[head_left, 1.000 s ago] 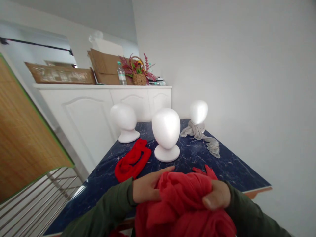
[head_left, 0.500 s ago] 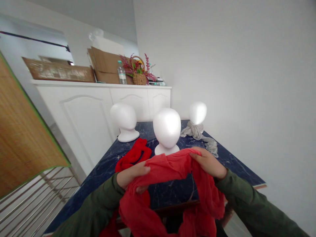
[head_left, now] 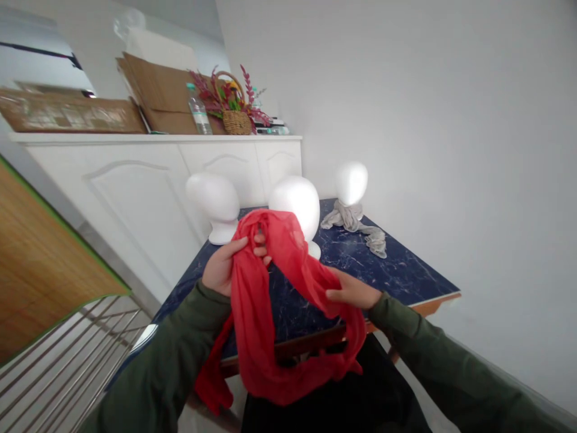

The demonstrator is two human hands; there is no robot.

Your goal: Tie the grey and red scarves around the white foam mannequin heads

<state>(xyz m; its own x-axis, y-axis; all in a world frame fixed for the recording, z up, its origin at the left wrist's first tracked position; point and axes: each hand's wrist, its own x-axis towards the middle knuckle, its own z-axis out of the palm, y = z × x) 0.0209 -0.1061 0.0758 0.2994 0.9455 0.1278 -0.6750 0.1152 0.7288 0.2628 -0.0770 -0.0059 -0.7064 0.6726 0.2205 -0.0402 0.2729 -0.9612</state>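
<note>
A coral-red scarf (head_left: 252, 300) hangs in a big loop between my hands, above the table's near edge. My left hand (head_left: 225, 264) is closed round its upper left part, with fingertips showing through beside the folds. Lower on the right side, my right hand (head_left: 354, 290) grips the loop between thumb and fingers. Behind the scarf stands a white mannequin head (head_left: 300, 201), its lower part partly covered. A deeper red cloth (head_left: 216, 367) droops over the table's front edge at the left, partly hidden by my left arm and the scarf.
A second white mannequin head (head_left: 214, 198) stands at the left of the dark blue marbled table (head_left: 396, 270). At the back right, a third head (head_left: 351, 183) has a grey scarf (head_left: 349, 218) round its base. A metal rack (head_left: 85, 355) borders the left side.
My left hand has risen with the scarf, while my right hand has come lower and slightly left. The loop now hangs more upright and partly covers the middle head. The view has shifted.
</note>
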